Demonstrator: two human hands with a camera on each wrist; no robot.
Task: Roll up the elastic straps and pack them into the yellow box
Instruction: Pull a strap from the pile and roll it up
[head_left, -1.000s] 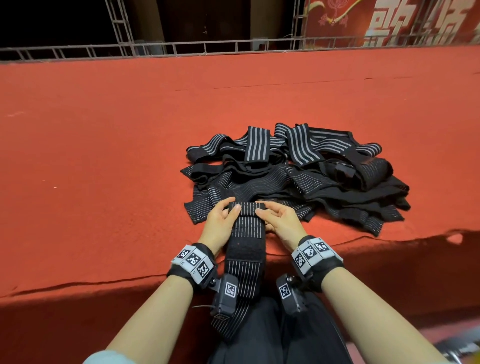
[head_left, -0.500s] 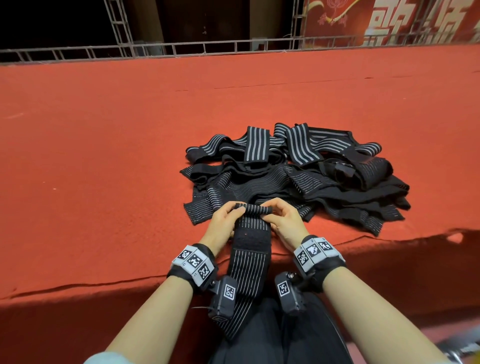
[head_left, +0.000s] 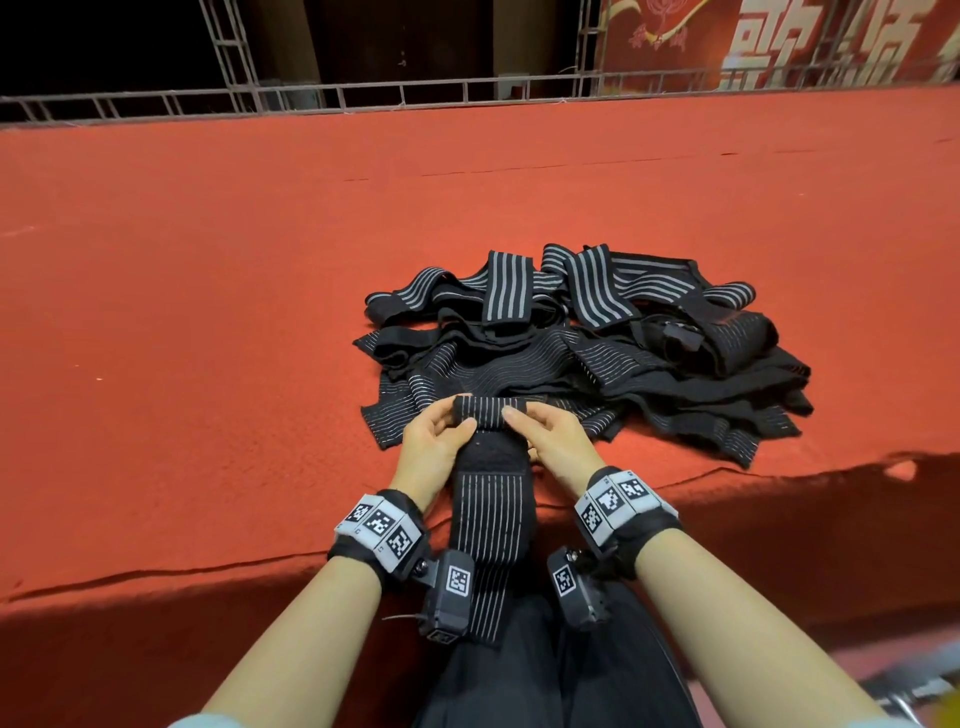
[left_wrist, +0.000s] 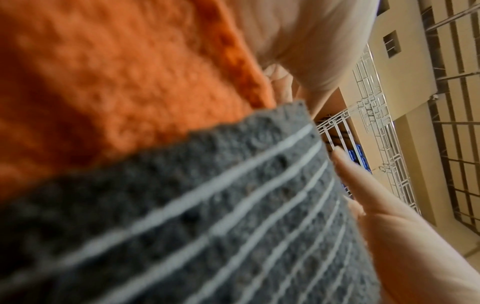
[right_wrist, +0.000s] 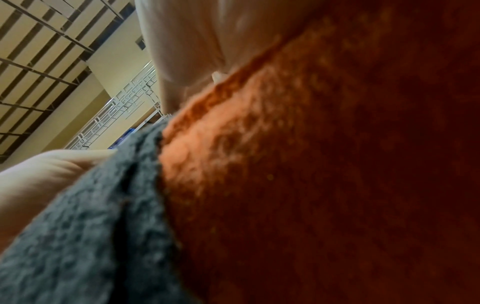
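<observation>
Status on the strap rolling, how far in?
Done: nothing visibly packed; no yellow box in view. In hand: left hand and right hand grip a small starting roll of one strap, its tail hanging off the carpet edge. Left: the loose strap pile.

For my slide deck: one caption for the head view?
Both hands, left and right, roll a striped elastic strap before a loose strap pile on red carpet.

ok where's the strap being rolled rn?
Head view, centre: the strap runs from the person's lap over the red carpet edge, rolled end pinched between left hand and right hand, just before the strap pile.
</observation>
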